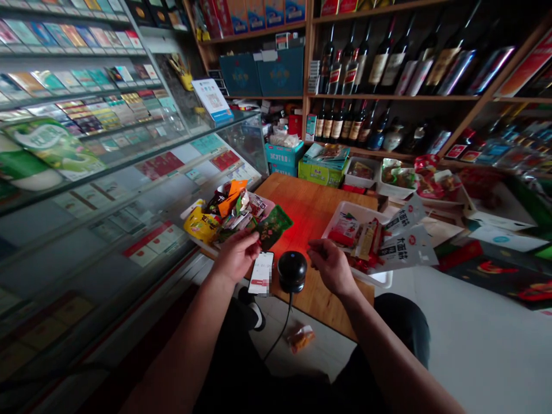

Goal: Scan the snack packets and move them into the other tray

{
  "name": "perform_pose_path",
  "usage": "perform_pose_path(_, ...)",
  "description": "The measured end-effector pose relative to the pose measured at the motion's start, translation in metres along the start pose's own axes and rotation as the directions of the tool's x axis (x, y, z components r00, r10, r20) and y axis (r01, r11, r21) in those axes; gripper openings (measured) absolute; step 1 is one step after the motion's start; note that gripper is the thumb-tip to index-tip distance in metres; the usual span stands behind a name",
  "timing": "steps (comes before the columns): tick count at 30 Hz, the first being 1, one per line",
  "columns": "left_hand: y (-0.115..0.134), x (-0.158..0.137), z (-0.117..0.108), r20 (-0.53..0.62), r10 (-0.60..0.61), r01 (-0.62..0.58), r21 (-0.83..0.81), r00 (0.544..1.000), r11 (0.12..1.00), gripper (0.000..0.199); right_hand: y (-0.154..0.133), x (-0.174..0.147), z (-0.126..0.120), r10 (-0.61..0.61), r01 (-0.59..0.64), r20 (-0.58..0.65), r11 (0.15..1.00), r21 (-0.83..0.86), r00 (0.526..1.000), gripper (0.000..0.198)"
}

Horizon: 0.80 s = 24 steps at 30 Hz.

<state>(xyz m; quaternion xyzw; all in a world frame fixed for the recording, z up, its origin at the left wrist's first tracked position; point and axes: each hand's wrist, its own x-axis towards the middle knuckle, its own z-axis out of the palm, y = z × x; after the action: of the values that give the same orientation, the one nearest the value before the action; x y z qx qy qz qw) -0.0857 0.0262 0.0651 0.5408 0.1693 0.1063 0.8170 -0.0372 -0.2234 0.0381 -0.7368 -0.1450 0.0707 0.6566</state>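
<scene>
My left hand (236, 253) pinches the edge of a dark green snack packet (276, 226), held over the wooden table near the left tray. That white tray (196, 241) is heaped with mixed snack packets, orange, yellow and brown. On the other side, my right hand (332, 264) has its fingers curled together beside the right white tray (387, 280); whether anything small is in them is hidden. Red packets and grey-white packets (407, 248) fill this tray. Between my hands stands a black round scanner (292, 271) with a cable, casting red light on the wood.
A phone (261, 272) lies at the front edge of the wooden table (310, 198). Below, a small orange packet (301, 338) is on the floor. A glass display counter (129, 167) runs along the left. Cartons (321, 171) and bottle shelves stand behind.
</scene>
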Motion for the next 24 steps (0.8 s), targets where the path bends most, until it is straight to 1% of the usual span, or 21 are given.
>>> perform_pose_path(2,-0.013,-0.009,0.012,0.059,-0.102,0.105,-0.049,0.993,0.993,0.027,-0.003,0.000,0.004,-0.033,0.017,0.114,0.989,0.144,0.993,0.041)
perform_pose_path(4,-0.023,-0.019,0.023,0.136,-0.189,0.202,-0.094,0.973,0.975,0.028,-0.007,-0.001,0.006,-0.072,0.011,0.199,0.957,0.290,0.977,0.056)
perform_pose_path(6,-0.030,-0.027,0.032,0.229,-0.274,0.311,-0.148,0.934,0.939,0.028,-0.012,-0.003,0.008,-0.104,-0.002,0.235,0.912,0.409,0.966,0.070)
perform_pose_path(7,-0.031,-0.031,0.035,0.274,-0.316,0.370,-0.175,0.908,0.912,0.028,-0.015,-0.005,0.008,-0.114,-0.009,0.244,0.893,0.449,0.963,0.075)
perform_pose_path(8,-0.032,-0.035,0.038,0.311,-0.359,0.430,-0.200,0.880,0.880,0.027,-0.017,-0.006,0.008,-0.117,-0.015,0.249,0.881,0.473,0.961,0.076)
perform_pose_path(9,-0.032,-0.038,0.040,0.337,-0.399,0.483,-0.222,0.853,0.847,0.024,-0.019,-0.006,0.008,-0.114,-0.020,0.247,0.876,0.482,0.962,0.072)
perform_pose_path(10,-0.032,-0.040,0.041,0.348,-0.435,0.527,-0.237,0.831,0.816,0.020,-0.020,-0.007,0.008,-0.107,-0.022,0.242,0.878,0.477,0.964,0.064)
perform_pose_path(11,-0.032,-0.041,0.042,0.341,-0.465,0.556,-0.247,0.817,0.794,0.015,-0.020,-0.007,0.008,-0.099,-0.018,0.227,0.886,0.463,0.969,0.052)
perform_pose_path(12,-0.033,-0.042,0.042,0.317,-0.487,0.566,-0.249,0.814,0.786,0.010,-0.019,-0.007,0.008,-0.090,-0.010,0.207,0.898,0.439,0.974,0.041)
perform_pose_path(13,-0.034,-0.042,0.041,0.282,-0.497,0.562,-0.240,0.821,0.791,0.008,-0.017,-0.006,0.008,-0.079,-0.003,0.181,0.911,0.412,0.980,0.033)
perform_pose_path(14,-0.035,-0.042,0.040,0.241,-0.495,0.544,-0.222,0.835,0.809,0.009,-0.015,-0.005,0.009,-0.066,0.004,0.147,0.923,0.385,0.987,0.030)
perform_pose_path(16,-0.038,-0.042,0.038,0.170,-0.447,0.474,-0.175,0.878,0.863,0.016,-0.010,-0.002,0.011,-0.029,0.001,0.078,0.941,0.339,0.996,0.031)
perform_pose_path(17,-0.039,-0.042,0.037,0.155,-0.407,0.429,-0.151,0.900,0.891,0.022,-0.008,-0.001,0.012,-0.003,-0.012,0.043,0.944,0.329,0.999,0.032)
perform_pose_path(20,-0.038,-0.042,0.035,0.132,-0.235,0.248,-0.088,0.963,0.965,0.041,-0.004,0.002,0.015,0.060,-0.054,-0.010,0.942,0.331,0.998,0.034)
perform_pose_path(22,-0.034,-0.043,0.034,0.105,-0.084,0.084,0.009,0.991,0.996,0.042,-0.004,0.004,0.018,0.080,-0.073,-0.004,0.938,0.339,0.997,0.035)
perform_pose_path(24,-0.032,-0.043,0.034,0.094,0.030,-0.043,0.142,0.995,0.989,0.035,-0.006,0.004,0.021,0.091,-0.090,0.015,0.926,0.368,0.996,0.035)
